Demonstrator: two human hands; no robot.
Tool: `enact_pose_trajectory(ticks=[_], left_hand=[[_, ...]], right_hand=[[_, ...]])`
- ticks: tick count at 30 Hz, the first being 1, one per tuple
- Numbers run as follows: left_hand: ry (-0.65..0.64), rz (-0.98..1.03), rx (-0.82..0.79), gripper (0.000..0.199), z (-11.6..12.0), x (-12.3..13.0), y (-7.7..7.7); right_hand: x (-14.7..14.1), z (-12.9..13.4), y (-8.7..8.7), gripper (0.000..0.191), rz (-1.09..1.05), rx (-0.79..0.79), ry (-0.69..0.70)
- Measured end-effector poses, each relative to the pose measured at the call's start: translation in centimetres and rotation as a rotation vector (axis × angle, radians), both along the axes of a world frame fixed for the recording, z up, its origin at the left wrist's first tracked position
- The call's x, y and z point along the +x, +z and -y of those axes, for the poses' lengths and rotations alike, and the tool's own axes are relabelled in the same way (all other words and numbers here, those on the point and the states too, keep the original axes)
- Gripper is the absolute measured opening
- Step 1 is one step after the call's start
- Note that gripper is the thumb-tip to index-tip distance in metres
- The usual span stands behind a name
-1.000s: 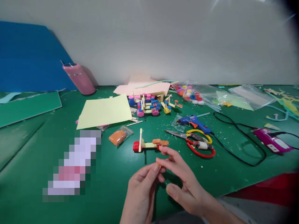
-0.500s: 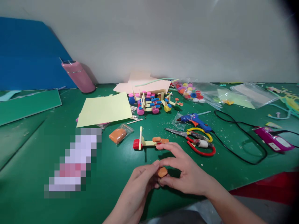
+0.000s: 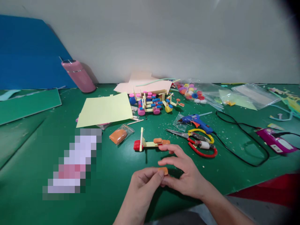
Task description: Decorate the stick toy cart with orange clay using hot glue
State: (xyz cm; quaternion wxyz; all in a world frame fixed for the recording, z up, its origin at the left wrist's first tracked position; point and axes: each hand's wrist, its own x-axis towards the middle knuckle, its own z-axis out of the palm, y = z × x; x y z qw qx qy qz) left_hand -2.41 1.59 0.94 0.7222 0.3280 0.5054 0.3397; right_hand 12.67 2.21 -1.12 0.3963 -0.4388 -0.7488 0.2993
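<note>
A small piece of orange modelling clay (image 3: 165,170) is pinched between the thumb and fingers of my left hand (image 3: 145,184). My right hand (image 3: 187,175) is close beside it, fingers spread, with its thumb just under the clay and its index finger above. Behind my right fingertips stands a small stick model (image 3: 150,144) with a red wheel-like end, an upright stick and orange clay pieces on it. Part of its right end is hidden by my fingers. A clear bag holding an orange clay block (image 3: 118,136) lies to the model's left.
Scissors (image 3: 199,140) and a blue glue gun (image 3: 197,122) lie to the right, its cord trailing towards a purple power strip (image 3: 275,140). Several similar models (image 3: 150,104) crowd the back, near a bag of coloured caps (image 3: 192,92). A pink tumbler (image 3: 79,76) leans against the wall.
My left hand has turned so its thumb now lies over the clay, covering more of it. My right index finger has lifted slightly away. The model stays in place.
</note>
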Motion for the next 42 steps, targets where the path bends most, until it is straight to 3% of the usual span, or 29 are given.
enact_pose_trajectory(ticks=[3, 7, 13, 18, 42], left_hand=[[-0.002, 0.01, 0.011, 0.019, 0.0, -0.1, -0.2], [0.081, 0.244, -0.104, 0.023, 0.1, 0.0, -0.5], [0.029, 0.484, -0.199, 0.019, 0.4, 0.7, -0.8], [0.144, 0.627, -0.269, 0.018, 0.8, 0.9, -1.2], [0.118, 0.701, -0.295, 0.013, 0.9, 0.6, -2.0]], right_hand=[[0.1, 0.1, 0.0, 0.017, -0.023, 0.017, -0.004], [0.0, 0.4, -0.2, 0.021, -0.082, 0.031, -0.059], [-0.1, 0.6, -0.4, 0.023, -0.173, 0.01, -0.061], [-0.4, 0.7, -0.2, 0.023, -0.214, 0.002, -0.045], [-0.3, 0.2, 0.9, 0.029, -0.111, 0.07, 0.029]])
